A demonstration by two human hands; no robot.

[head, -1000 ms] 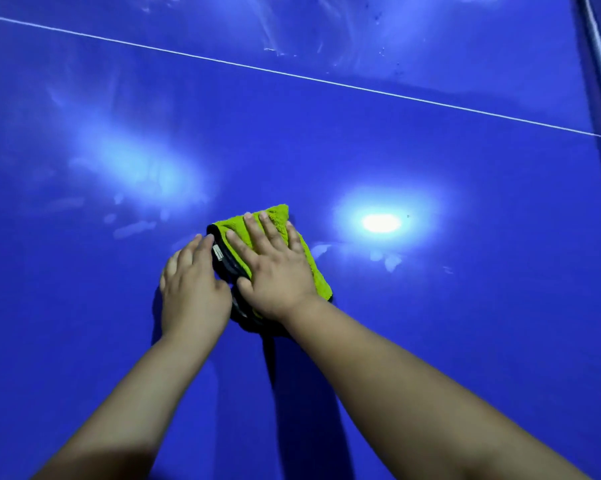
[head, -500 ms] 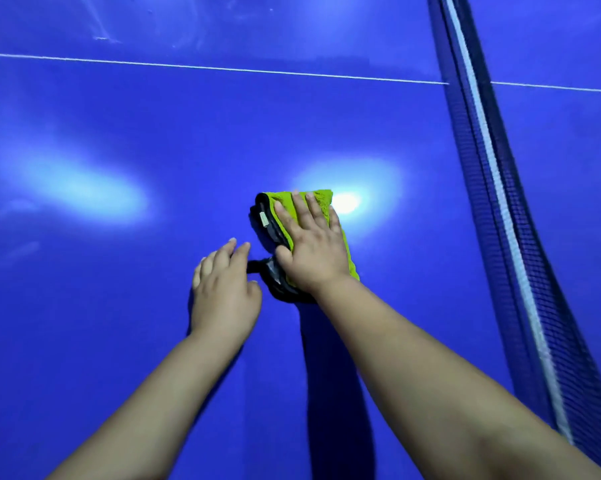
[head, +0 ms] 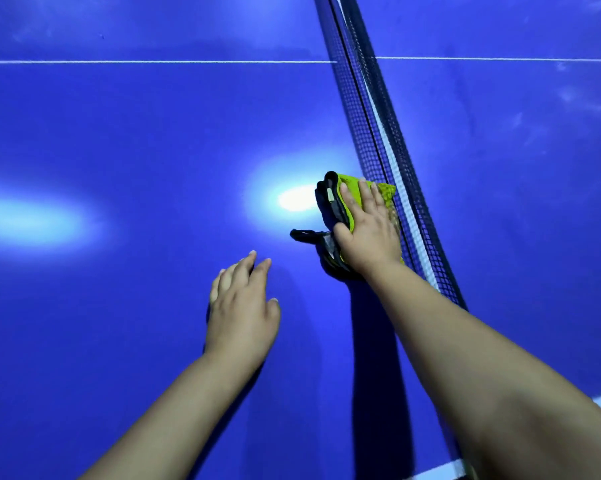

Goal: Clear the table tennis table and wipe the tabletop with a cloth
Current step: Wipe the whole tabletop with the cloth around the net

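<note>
While the head view looks down across the blue tabletop [head: 136, 133] of the table tennis table, the right hand [head: 368, 230] lies flat on a folded green microfibre cloth [head: 347, 180] just to the 3 o'clock side of the frame's middle, pressing it onto the surface; its fingers [head: 364, 199] are straight and close together, pointing to 12 o'clock, and the thumb rests on the cloth's dark underlayer at the 9 o'clock edge. A small pale label [head: 330, 195] shows on that dark layer, and a dark loop [head: 302, 235] trails from the cloth toward 9 o'clock. On its 3 o'clock side the cloth touches the foot of the net [head: 371, 126], which runs from 12 o'clock down toward 5 o'clock, and part of the green shows through the mesh. At 7 o'clock from the cloth and apart from it, the left hand [head: 240, 306] is spread palm down over the bare tabletop, fingers straight and nearly together, thumb out toward 3 o'clock, holding nothing; whether the palm touches the surface cannot be told. A bright lamp reflection [head: 297, 198] sits just at 9 o'clock of the cloth, a fainter one [head: 25, 220] far off at 9 o'clock. The white centre line [head: 153, 61] crosses the top, and pale smears [head: 576, 98] mark the half beyond the net at 2 o'clock
</note>
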